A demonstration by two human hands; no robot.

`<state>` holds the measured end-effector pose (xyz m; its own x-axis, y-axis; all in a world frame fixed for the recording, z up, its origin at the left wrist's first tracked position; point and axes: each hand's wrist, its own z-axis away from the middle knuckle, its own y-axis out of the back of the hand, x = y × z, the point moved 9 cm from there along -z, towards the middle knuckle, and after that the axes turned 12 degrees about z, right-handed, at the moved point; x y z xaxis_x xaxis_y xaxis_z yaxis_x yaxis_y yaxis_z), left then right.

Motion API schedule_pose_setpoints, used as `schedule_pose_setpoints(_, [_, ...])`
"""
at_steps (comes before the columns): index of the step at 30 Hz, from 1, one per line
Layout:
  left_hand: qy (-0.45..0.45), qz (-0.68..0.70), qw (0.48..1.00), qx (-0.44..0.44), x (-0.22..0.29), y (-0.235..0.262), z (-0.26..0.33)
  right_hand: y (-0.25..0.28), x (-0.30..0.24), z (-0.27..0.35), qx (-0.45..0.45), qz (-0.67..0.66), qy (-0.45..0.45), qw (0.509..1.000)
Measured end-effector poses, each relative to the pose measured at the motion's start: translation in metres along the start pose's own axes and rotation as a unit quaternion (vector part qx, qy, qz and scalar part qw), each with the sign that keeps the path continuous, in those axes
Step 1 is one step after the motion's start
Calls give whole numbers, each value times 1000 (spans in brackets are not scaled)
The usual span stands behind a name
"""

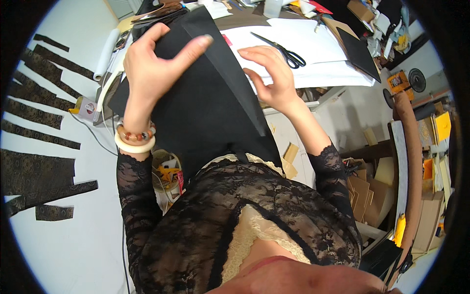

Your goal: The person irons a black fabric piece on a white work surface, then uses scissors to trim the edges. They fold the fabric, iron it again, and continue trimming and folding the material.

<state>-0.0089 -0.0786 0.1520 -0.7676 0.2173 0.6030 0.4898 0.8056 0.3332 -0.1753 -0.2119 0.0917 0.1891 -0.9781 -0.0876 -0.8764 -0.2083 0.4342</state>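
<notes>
A large black sheet [196,98], its material too plain to tell, hangs over the table's near edge. A long flat strip [235,81] or fold runs slantwise along its right side. Over the sheet's left part is my left hand [152,68], thumb stretched out and fingers curved apart from it, with nothing visible in its grasp. My right hand [276,81] hovers beside the sheet's right edge, thumb and fingers bent with a gap between them, holding nothing that I can see. Beyond it, black-handled scissors [293,59] lie on white paper [323,49].
To the left, dark patterned pieces [41,171] are spread on a white surface, near a white roll [106,54]. A bin [166,171] with scraps stands below the sheet. A black panel [357,54] lies at the table's right end. Rolls [411,171] and cardboard [377,196] crowd the right.
</notes>
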Motion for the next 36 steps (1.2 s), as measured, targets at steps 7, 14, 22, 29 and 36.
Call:
schedule_pose_setpoints(7, [-184, -184, 966, -4, 26, -17, 76, -43, 12, 47, -118, -345, -292, 884])
schedule_pose_setpoints(14, [-142, -195, 969, -51, 8, -39, 115, -51, -28, 60, -186, -347, -229, 890])
schedule_pose_setpoints(22, [-87, -173, 976, -95, 3, -53, 113, -51, -17, 66, -143, -368, -291, 871])
schedule_pose_setpoints(29, [-39, -110, 979, -164, -11, -66, 103, -57, -6, 54, -180, -333, -251, 891])
schedule_pose_setpoints(36, [-28, -78, 981, -176, -28, -56, 99, -70, -8, 39, -201, -302, -226, 904])
